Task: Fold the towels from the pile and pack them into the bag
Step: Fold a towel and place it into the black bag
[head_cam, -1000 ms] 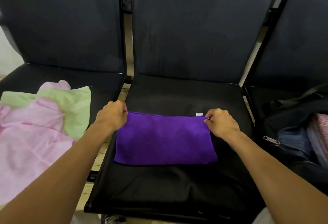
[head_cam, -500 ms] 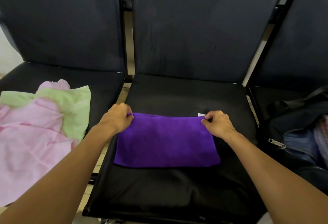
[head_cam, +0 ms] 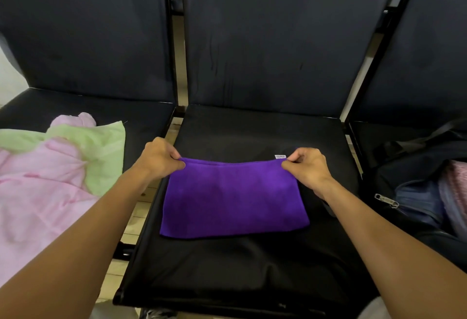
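Observation:
A purple towel (head_cam: 232,200), folded to a rectangle, lies on the middle black seat (head_cam: 252,268). My left hand (head_cam: 159,157) pinches its far left corner and my right hand (head_cam: 307,167) pinches its far right corner, beside a small white label (head_cam: 280,156). Both far corners are lifted a little off the seat. A pile of pink and green towels (head_cam: 50,179) lies on the left seat. The dark bag (head_cam: 417,192) sits open on the right seat, with pink and blue cloth inside.
Three dark padded chairs stand in a row, with narrow gaps between the seats that show a tiled floor (head_cam: 136,217). The bag's zipper pull (head_cam: 385,200) hangs at its open edge. A bag strap (head_cam: 429,134) lies across the right seat.
Both hands have gone from resting on the towel's far corners to pinching them and raising the far edge slightly. The view has shifted a little to the left.

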`<act>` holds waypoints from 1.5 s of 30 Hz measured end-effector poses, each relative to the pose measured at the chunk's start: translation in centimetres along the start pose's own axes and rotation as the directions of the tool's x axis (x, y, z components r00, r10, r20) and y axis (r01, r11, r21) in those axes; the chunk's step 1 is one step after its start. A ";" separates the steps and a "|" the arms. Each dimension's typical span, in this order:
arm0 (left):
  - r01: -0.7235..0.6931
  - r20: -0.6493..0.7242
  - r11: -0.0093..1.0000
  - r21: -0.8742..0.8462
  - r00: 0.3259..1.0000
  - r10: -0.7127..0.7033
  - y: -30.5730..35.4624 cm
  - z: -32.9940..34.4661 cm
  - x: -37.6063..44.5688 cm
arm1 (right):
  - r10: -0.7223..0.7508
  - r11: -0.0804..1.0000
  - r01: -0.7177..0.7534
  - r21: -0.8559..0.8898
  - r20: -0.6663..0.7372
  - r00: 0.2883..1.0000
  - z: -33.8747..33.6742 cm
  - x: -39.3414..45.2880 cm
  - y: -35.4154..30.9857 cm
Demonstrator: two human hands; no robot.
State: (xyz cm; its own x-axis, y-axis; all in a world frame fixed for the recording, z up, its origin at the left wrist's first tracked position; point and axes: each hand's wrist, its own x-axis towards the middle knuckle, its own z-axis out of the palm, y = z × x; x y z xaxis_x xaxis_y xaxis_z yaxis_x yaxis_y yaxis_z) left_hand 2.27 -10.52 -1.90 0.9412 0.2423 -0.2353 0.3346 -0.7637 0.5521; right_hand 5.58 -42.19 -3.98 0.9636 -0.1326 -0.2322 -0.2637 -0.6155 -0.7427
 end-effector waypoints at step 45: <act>-0.197 -0.235 0.849 -0.489 0.968 0.089 5.8 -3.0 -11.8 | -0.111 0.822 0.259 0.507 -0.303 0.947 -8.6 -11.0 0.5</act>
State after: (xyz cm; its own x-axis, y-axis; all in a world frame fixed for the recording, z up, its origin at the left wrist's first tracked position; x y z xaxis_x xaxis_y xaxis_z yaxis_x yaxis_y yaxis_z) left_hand -6.78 -16.02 6.45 0.9516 0.3071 0.0096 0.1211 -0.4037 0.9068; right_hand -4.81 -47.69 3.59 0.9549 -0.2922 0.0532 0.0101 -0.1470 -0.9891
